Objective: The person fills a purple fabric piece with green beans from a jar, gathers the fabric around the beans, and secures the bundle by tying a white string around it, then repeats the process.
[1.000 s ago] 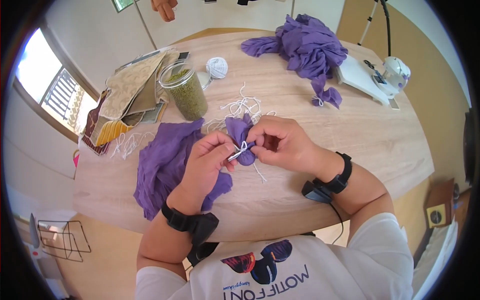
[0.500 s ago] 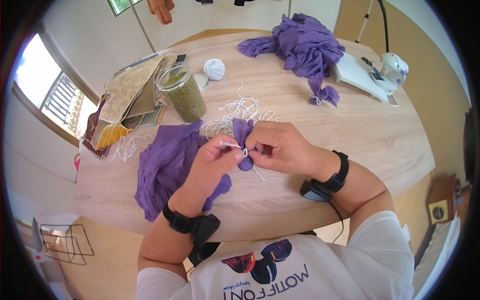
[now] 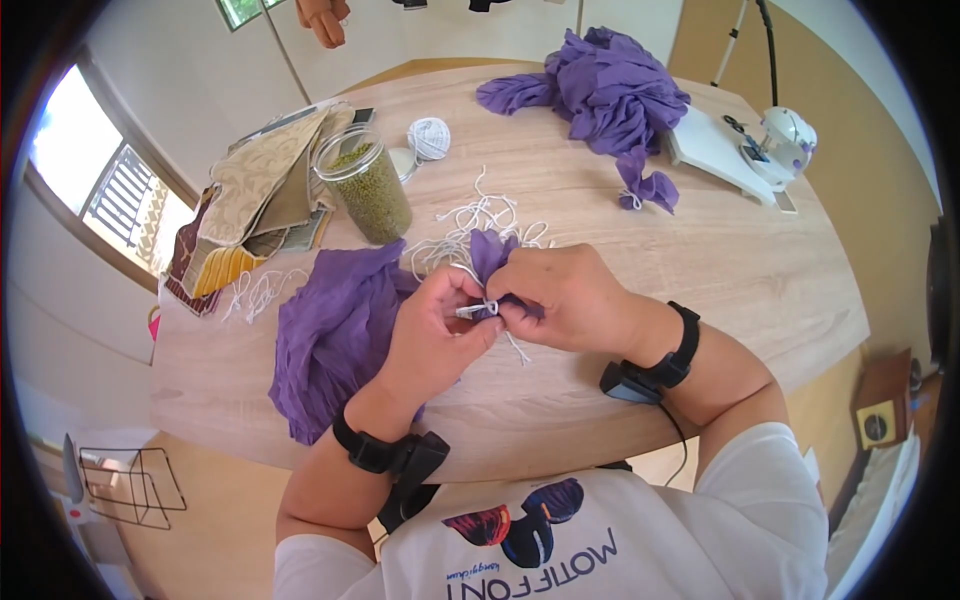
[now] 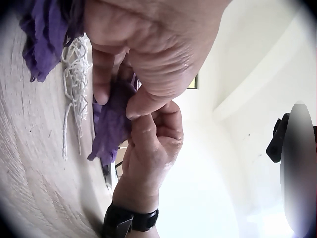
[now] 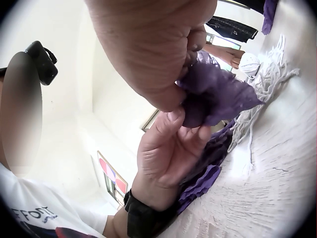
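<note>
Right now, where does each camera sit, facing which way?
Head: on the head, facing forward and down at the table; left hand, right hand, forearms, shirt show.
Left wrist: on that wrist, facing a purple cloth bundle; both hands show.
Right wrist: on that wrist, facing its hand's work; both hands and shirt show.
Both wrist views share the purple cloth bundle and loose white cords.

White T-shirt (image 3: 660, 520), dark printed lettering (image 3: 540, 578) across the chest, upside down in the head view, reading MOTIFFON with the final letter partly cut off, ending FFONT in the right wrist view, small blue script (image 3: 482, 570) beside it, not surely legible.
</note>
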A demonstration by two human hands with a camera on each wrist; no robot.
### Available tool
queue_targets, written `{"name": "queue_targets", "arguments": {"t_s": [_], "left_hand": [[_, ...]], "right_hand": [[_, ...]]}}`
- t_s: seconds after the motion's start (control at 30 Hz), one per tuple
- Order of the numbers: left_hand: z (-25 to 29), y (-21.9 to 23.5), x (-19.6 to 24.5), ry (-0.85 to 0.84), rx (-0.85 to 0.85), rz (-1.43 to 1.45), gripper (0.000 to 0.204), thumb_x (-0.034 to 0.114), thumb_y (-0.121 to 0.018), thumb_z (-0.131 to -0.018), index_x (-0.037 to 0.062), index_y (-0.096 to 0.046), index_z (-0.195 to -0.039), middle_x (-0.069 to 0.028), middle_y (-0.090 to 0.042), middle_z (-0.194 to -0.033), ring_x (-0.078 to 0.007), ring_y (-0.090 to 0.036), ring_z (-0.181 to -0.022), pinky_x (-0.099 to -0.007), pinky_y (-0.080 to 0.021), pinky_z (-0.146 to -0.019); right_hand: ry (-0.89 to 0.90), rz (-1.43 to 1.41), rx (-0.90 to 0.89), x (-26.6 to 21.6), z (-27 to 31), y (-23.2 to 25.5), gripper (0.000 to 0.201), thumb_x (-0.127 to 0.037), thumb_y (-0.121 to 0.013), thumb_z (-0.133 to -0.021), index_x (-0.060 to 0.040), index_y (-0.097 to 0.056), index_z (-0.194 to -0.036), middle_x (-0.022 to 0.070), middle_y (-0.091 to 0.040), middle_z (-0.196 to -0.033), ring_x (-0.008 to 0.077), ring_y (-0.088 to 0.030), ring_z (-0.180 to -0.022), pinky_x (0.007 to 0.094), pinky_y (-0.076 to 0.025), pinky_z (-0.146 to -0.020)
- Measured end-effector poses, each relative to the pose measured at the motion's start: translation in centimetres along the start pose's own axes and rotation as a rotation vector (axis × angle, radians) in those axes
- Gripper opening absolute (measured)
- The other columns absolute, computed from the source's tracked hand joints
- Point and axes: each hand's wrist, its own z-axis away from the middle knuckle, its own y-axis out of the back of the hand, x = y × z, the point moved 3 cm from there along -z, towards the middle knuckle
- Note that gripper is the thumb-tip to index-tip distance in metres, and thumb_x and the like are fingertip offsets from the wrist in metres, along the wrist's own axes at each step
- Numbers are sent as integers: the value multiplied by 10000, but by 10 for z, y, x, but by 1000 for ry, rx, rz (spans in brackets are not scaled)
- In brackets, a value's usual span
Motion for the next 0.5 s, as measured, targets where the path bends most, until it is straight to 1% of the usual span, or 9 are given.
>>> {"name": "queue_targets", "arguments": {"t_s": [0.03, 0.13, 0.27, 0.37, 0.5], "left_hand": [[0, 0, 0, 1, 2, -1, 365, -83, -692, -820, 58, -476, -1079, -48, -603, -1060, -102, -604, -990, -240, -530, -817], [0, -1, 1, -25, 27, 29, 332, -27, -721, -812, 45, -497, -1047, -40, -641, -999, -71, -610, -914, -226, -527, -755], [-1, 1, -1, -37, -14, 60, 324, -21, -721, -826, 41, -509, -1062, -37, -624, -1008, -70, -601, -913, -227, -521, -766], [-1, 2, 0, -43, -29, 120, 321, -22, -724, -833, 37, -517, -1072, -37, -615, -1019, -71, -596, -924, -230, -516, -785], [-1, 2, -1, -38, -50, 199, 321, -32, -722, -835, 32, -523, -1079, -35, -613, -1027, -76, -596, -937, -232, -511, -808]], "right_hand": [[0, 7, -8, 0, 0, 1, 126, -114, -677, -748, -113, -612, -856, 39, -597, -764, 266, -614, -650, 367, -491, -539], [6, 18, -11, 2, 1, -1, 117, -116, -673, -751, -110, -603, -844, 37, -600, -766, 271, -616, -654, 374, -492, -540], [-15, -8, -12, 3, 1, -2, 118, -104, -676, -749, -107, -596, -837, 37, -601, -761, 268, -612, -643, 372, -489, -538], [-46, -74, 25, 2, 1, 0, 129, -94, -683, -742, -106, -592, -832, 42, -599, -758, 265, -607, -638, 369, -484, -535], [-29, -91, 44, 3, 1, 0, 135, -90, -691, -736, -104, -584, -818, 43, -594, -755, 268, -599, -628, 364, -476, -536]]}}
